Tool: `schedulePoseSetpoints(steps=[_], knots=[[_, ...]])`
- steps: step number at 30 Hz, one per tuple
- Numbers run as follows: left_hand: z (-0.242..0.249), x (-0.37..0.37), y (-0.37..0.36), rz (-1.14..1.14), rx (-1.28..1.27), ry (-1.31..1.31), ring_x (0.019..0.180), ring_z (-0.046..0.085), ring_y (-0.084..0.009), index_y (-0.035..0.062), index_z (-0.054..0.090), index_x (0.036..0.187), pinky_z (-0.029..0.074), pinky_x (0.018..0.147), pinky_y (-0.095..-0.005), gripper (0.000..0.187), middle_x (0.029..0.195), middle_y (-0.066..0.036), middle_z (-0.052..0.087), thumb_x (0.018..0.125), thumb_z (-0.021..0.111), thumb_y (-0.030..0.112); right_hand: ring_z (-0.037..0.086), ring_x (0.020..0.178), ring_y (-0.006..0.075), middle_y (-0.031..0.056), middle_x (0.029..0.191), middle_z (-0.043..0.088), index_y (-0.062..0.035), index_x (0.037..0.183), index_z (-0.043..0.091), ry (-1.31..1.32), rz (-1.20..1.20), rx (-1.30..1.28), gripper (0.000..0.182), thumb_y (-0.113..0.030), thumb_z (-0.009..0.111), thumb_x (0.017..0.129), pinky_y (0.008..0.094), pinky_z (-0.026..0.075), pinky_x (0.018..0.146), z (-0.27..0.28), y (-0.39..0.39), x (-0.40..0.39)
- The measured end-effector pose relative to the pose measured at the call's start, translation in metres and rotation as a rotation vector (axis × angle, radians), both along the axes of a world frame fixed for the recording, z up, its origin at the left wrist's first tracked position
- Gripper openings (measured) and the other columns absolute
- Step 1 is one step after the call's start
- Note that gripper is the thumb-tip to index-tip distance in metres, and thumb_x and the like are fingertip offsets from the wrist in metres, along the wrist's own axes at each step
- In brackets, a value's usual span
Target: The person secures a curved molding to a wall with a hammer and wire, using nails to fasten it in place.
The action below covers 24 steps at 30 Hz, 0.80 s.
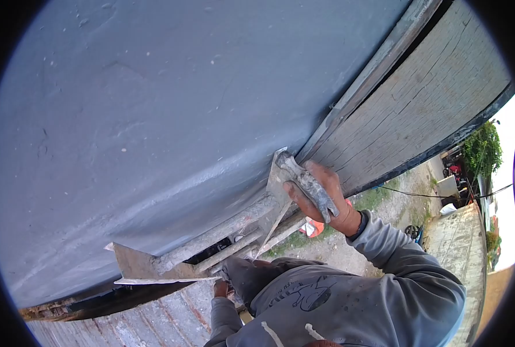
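My right hand [329, 191] is wrapped around the cement-crusted handle of a plastering trowel [278, 178], close to the grey wall [176, 92] and the corner strip on its edge. The trowel's flat blade faces the wall. Lower down, my left hand [220, 287] shows only in part, near the dark trouser leg; its fingers are mostly hidden. Just left of it is a flat plate [139, 263] with a pale, mortar-coated edge. A rough bar [211, 234] runs from that plate up toward the trowel.
A long wooden board [408, 104] borders the wall on the right. Below are stained metal sheeting [147, 318] and further bars [234, 251]. An orange-and-white item [312, 228] lies on the ground. A cable [413, 194] crosses the yard, with a tree [482, 150] beyond.
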<state>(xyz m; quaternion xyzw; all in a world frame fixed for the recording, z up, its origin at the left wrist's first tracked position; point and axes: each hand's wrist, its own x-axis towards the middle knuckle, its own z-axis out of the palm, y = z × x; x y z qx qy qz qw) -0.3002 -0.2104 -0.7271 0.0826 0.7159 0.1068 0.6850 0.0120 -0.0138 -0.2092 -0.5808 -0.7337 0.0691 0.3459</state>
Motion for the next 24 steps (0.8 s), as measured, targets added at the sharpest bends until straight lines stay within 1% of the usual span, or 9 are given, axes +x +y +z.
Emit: schedulePoseSetpoints(steps=[1,2,3,5,6,7,9,21,24], knots=[[0.009,-0.002,0.007,-0.082,0.006,0.028,0.082,0.07,-0.027,0.005,0.066,0.096,0.058,0.066,-0.0454,0.028,0.086,-0.013,0.069,0.093,0.042,0.02,0.062,0.064,0.0363,0.016,0.077,0.057,-0.0008,0.088,0.054,-0.009,0.014,-0.03,0.025,-0.015,0.074,0.08,0.0392,0.05,0.055,0.0,0.0,0.001],[0.012,-0.008,0.005,-0.527,0.22,0.117,0.077,0.07,-0.0319,-0.0004,0.063,0.104,0.06,0.063,-0.0464,0.03,0.092,-0.017,0.069,0.092,0.046,0.021,0.062,0.064,0.0346,0.015,0.077,0.056,-0.0016,0.088,0.054,-0.017,0.003,-0.008,0.025,-0.015,0.074,0.08,0.039,0.049,0.055,-0.001,0.001,0.001],[0.013,-0.004,0.005,-0.525,0.224,0.114,0.077,0.07,-0.0319,-0.0004,0.063,0.104,0.06,0.063,-0.0464,0.03,0.092,-0.017,0.069,0.092,0.046,0.021,0.062,0.064,0.0346,0.015,0.077,0.056,-0.0016,0.088,0.054,-0.02,0.004,-0.005,0.025,-0.015,0.074,0.08,0.039,0.049,0.055,0.001,0.002,0.003],[0.035,0.003,0.004,-0.23,-0.141,-0.131,0.075,0.07,-0.0329,-0.0015,0.063,0.104,0.061,0.067,-0.0471,0.029,0.091,-0.017,0.069,0.093,0.046,0.02,0.061,0.064,0.0347,0.0148,0.076,0.056,-0.0018,0.089,0.054,0.002,0.05,-0.016,0.026,-0.016,0.074,0.08,0.0393,0.049,0.054,0.0,0.002,0.003],[0.015,0.004,-0.006,-0.223,-0.134,-0.134,0.077,0.071,-0.0332,-0.0011,0.064,0.103,0.06,0.07,-0.0493,0.03,0.093,-0.018,0.07,0.093,0.045,0.02,0.061,0.064,0.0347,0.0148,0.076,0.056,-0.0018,0.089,0.054,0.01,0.049,-0.009,0.026,-0.016,0.074,0.08,0.0393,0.049,0.054,-0.001,0.002,0.002],[0.038,0.012,0.0,-0.193,-0.083,-0.104,0.084,0.07,-0.033,-0.0015,0.063,0.105,0.06,0.075,-0.043,0.031,0.099,-0.018,0.07,0.092,0.051,0.023,0.061,0.064,0.0347,0.0148,0.076,0.055,-0.002,0.088,0.054,0.017,0.054,0.016,0.026,-0.016,0.074,0.08,0.0395,0.049,0.054,-0.001,0.003,0.002],[-0.04,-0.001,-0.013,-0.761,0.244,0.058,0.095,0.069,-0.0289,-0.0033,0.062,0.111,0.057,0.086,-0.043,0.037,0.104,-0.02,0.069,0.095,0.048,0.027,0.061,0.064,0.0348,0.0147,0.075,0.055,-0.0021,0.088,0.054,0.024,0.045,0.043,0.026,-0.016,0.074,0.08,0.0397,0.049,0.054,-0.001,0.002,0.003],[-0.123,0.059,-0.032,-0.527,0.354,0.797,0.107,0.065,-0.0347,-0.0038,0.068,0.103,0.048,0.098,-0.0451,0.05,0.117,-0.027,0.064,0.095,0.041,0.038,0.055,0.057,0.0319,0.0133,0.068,0.049,-0.0022,0.081,0.049,-0.064,0.025,0.045,0.031,-0.018,0.075,0.081,0.0398,0.045,0.052,0.004,0.001,-0.002],[-0.143,0.052,-0.004,-0.645,0.447,0.773,0.107,0.065,-0.0342,-0.0027,0.068,0.103,0.048,0.098,-0.0452,0.049,0.116,-0.026,0.065,0.095,0.041,0.038,0.057,0.062,0.0339,0.0138,0.072,0.05,-0.0013,0.085,0.05,-0.118,0.016,0.052,0.03,-0.018,0.074,0.081,0.0398,0.047,0.055,-0.001,0.0,-0.001]])
